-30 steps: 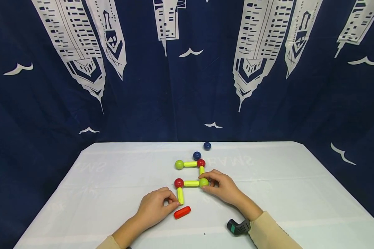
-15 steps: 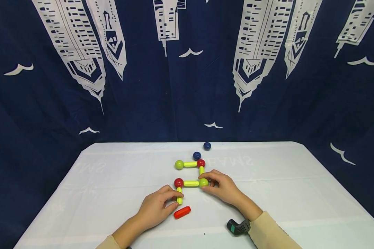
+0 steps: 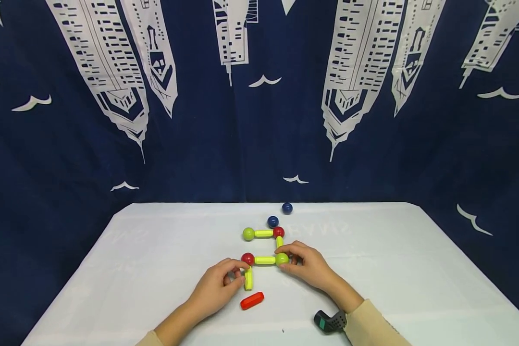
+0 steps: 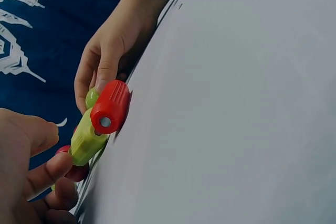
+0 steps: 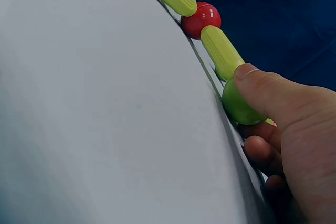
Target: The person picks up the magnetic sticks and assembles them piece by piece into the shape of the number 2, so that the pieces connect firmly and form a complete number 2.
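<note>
A zigzag of yellow-green magnetic rods and balls lies on the white table. My right hand (image 3: 311, 268) pinches the near green ball (image 3: 282, 259) between thumb and fingers, seen closely in the right wrist view. A rod (image 3: 265, 260) runs from that ball left to a red ball (image 3: 248, 259). From there another rod (image 3: 248, 280) points towards me. My left hand (image 3: 216, 284) is beside this rod, its index fingertip at the joint with the red ball and the thumb apart. A loose red rod (image 3: 252, 301) lies just below; its silver end shows in the left wrist view.
Farther back, the chain continues through a red ball (image 3: 278, 232) and a rod (image 3: 264, 233) to a green ball (image 3: 248, 234). Two blue balls (image 3: 273, 221) lie behind it. A dark curtain (image 3: 242, 144) hangs past the table's far edge.
My left fingers have shifted from the near end of the yellow-green rod up towards the red ball. That rod has swung slightly to the left. The right hand keeps its hold.
</note>
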`<state>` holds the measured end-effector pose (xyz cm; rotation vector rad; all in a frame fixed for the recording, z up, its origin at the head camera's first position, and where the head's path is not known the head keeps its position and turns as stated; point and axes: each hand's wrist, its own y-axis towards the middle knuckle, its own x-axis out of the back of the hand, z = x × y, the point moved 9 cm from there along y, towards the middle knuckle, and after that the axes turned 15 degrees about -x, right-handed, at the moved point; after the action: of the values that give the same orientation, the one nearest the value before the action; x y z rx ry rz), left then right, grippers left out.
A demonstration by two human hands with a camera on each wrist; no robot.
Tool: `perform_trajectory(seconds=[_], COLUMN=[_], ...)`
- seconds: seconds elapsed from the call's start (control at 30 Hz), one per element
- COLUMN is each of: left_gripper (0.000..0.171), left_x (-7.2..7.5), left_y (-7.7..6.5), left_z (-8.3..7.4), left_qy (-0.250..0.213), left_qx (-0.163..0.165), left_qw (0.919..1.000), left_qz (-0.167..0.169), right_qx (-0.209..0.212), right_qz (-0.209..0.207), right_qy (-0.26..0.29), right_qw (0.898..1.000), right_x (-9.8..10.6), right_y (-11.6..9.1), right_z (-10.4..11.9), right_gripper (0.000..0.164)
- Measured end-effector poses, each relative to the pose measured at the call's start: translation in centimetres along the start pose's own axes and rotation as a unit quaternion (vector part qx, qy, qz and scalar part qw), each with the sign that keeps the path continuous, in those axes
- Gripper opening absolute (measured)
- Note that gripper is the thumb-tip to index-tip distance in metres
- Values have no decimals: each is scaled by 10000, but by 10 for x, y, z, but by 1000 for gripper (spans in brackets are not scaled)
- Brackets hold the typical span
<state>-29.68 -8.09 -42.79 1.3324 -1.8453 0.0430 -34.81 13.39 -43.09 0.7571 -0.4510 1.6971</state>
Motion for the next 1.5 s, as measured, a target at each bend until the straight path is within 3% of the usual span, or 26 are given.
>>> perform_trajectory(seconds=[0.1,0.23,0.5,0.63,0.83,1.0,1.2,1.5], left_gripper=[21,20,20,21,28,37,42,45], left_x=[2,9,24,26,20,4,-18,-38], left_y=[2,15,54,76,111,136,149,167], left_z=[4,6,19,28,37,43,49,51], left_qy=[-173,-10,175,247,246,33,-29,-31], left_qx=[110,90,194,249,407,572,629,808], left_qw=[9998,9999,9986,9983,9988,9972,9921,9873], left_qz=[-52,-132,-457,-468,-115,477,1085,1366], right_qx=[-7,-50,-77,-79,-84,42,118,132], right_qz=[1,-26,24,59,29,-80,-20,-16], right_qy=[53,66,8,24,33,41,30,19], right_qw=[10000,10000,10000,9999,10000,10000,9999,9999], right_x=[-3,-4,-6,-8,-8,-6,-5,-1], right_y=[-1,-2,-2,-1,-1,-2,0,1], right_z=[-1,-2,-4,-4,-6,-4,-2,-1], right_gripper=[31,31,31,31,31,31,31,33])
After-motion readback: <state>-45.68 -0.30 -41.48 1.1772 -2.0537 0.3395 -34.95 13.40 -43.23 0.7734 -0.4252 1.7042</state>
